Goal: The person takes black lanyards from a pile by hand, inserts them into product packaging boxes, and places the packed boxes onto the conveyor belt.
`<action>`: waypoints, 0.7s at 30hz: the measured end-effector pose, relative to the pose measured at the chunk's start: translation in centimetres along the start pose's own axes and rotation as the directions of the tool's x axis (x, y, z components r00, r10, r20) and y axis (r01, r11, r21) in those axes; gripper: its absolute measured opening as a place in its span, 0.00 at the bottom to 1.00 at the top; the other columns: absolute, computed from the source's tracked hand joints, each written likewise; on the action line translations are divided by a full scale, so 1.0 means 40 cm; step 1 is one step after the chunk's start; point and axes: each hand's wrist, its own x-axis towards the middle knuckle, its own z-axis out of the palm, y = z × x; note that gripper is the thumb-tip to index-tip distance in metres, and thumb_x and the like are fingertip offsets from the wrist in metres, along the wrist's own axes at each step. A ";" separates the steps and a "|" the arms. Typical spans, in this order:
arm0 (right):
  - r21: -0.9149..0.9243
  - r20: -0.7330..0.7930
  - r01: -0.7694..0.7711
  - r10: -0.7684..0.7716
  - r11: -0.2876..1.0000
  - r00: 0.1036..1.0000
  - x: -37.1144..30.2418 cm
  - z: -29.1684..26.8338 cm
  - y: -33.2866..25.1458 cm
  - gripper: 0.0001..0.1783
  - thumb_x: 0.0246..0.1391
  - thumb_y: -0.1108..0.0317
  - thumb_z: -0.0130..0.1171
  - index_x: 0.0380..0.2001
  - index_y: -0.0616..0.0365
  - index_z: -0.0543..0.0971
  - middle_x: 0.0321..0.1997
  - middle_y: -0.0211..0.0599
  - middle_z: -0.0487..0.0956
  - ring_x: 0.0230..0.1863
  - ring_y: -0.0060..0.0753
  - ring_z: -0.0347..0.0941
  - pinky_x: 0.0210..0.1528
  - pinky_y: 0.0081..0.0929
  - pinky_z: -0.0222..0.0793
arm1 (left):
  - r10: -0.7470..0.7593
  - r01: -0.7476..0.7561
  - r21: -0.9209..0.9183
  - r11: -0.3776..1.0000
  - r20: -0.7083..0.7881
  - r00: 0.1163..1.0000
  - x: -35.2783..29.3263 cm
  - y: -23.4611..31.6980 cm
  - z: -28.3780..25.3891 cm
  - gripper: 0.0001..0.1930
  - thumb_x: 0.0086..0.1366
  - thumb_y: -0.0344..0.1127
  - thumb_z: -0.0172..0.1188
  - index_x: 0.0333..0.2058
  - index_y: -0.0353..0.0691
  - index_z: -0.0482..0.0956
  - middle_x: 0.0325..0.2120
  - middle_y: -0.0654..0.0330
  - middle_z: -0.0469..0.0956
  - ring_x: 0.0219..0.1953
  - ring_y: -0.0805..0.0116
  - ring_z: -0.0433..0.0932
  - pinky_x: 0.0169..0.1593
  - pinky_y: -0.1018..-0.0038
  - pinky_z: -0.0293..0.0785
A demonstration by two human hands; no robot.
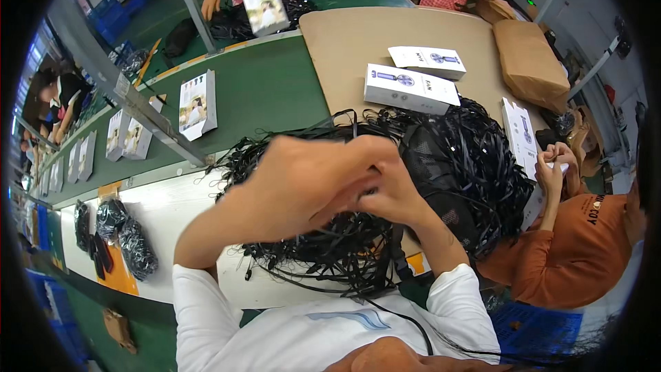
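Both hands are raised in front of me, meeting above a big tangled heap of thin black straps (475, 151). The fingers of my left hand (296, 182) are bent and closed, with the back of the hand toward me. Touching it from the right, my right hand (392, 189) has its fingers curled and the thumb pressed in. Whatever sits between the fingers is hidden; only a small dark spot shows there. Black mesh pieces (423, 158) lie among the straps, and a black strap with a buckle (399, 255) hangs toward me at the table edge.
Two white fan boxes (411, 89) (430, 60) lie on the cardboard sheet (337, 41) beyond the heap. A co-worker in an orange top (578, 255) handles a white box at right. More boxes (197, 103) stand on the green belt (275, 83). Wrapped black bundles (138, 248) lie at left.
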 end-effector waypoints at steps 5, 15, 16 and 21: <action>0.140 0.334 0.016 -0.062 0.990 0.940 -0.018 0.043 0.008 0.20 0.43 0.63 0.64 0.39 0.61 0.74 0.36 0.39 0.74 0.42 0.31 0.71 0.43 0.27 0.66 | -0.196 0.254 -0.430 0.866 0.175 0.965 0.031 0.008 0.086 0.11 0.55 0.26 0.56 0.37 0.41 0.68 0.13 0.59 0.69 0.15 0.64 0.69 0.21 0.75 0.64; 0.601 -0.311 0.025 0.205 0.799 0.928 -0.106 -0.138 0.114 0.18 0.58 0.55 0.48 0.26 0.61 0.72 0.37 0.32 0.68 0.32 0.17 0.63 0.39 0.16 0.62 | -0.303 0.316 -0.060 0.947 0.167 0.938 0.045 -0.207 0.222 0.08 0.58 0.27 0.54 0.37 0.40 0.68 0.17 0.55 0.72 0.20 0.60 0.73 0.24 0.71 0.67; 0.684 -0.353 0.045 0.277 0.728 0.893 -0.109 -0.139 0.111 0.18 0.59 0.56 0.47 0.25 0.59 0.71 0.37 0.35 0.70 0.32 0.18 0.64 0.40 0.18 0.63 | -0.418 0.486 -0.297 0.822 0.265 0.869 0.048 -0.216 0.251 0.06 0.60 0.27 0.51 0.37 0.38 0.67 0.16 0.58 0.71 0.18 0.69 0.71 0.24 0.75 0.65; 0.970 -0.242 0.220 0.428 0.101 0.871 -0.174 -0.129 0.195 0.19 0.63 0.55 0.38 0.20 0.51 0.62 0.16 0.22 0.55 0.13 0.15 0.48 0.21 0.16 0.51 | -0.336 0.390 -0.555 0.734 0.202 0.920 0.054 -0.420 0.417 0.18 0.57 0.24 0.53 0.47 0.36 0.61 0.34 0.58 0.75 0.37 0.71 0.75 0.42 0.77 0.70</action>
